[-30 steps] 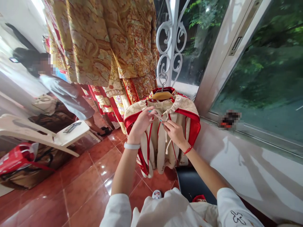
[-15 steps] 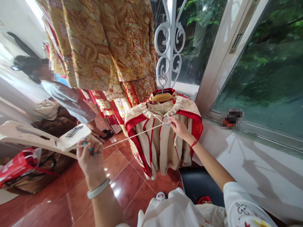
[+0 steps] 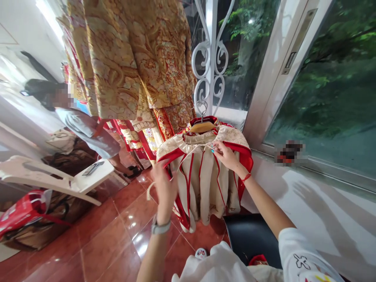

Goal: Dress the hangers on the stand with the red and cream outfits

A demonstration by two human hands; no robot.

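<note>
A cream skirt with red trim (image 3: 202,184) hangs in front of me, its gathered waist opening at the top. At that waist, my right hand (image 3: 225,156) pinches the cream drawstring (image 3: 190,152). My left hand (image 3: 165,188) is over the skirt's left side, its fingers smeared by motion. The drawstring runs down from the waist to this hand and a loose end curls out on its far side. Behind the waist, a red embroidered collar sits on a wooden hanger (image 3: 202,127) with a metal hook.
Gold embroidered garments (image 3: 117,58) hang at upper left. White scrolled ironwork (image 3: 210,58) and a window stand behind. A white chair (image 3: 88,182) holds a phone-like object; a person (image 3: 85,125) stands beyond it. A black seat (image 3: 252,235) is close below, right of the skirt.
My left hand has moved right and inward, from over the chair to the skirt's edge. The drawstring has gone from taut to slack. My right hand stays near the waist.
</note>
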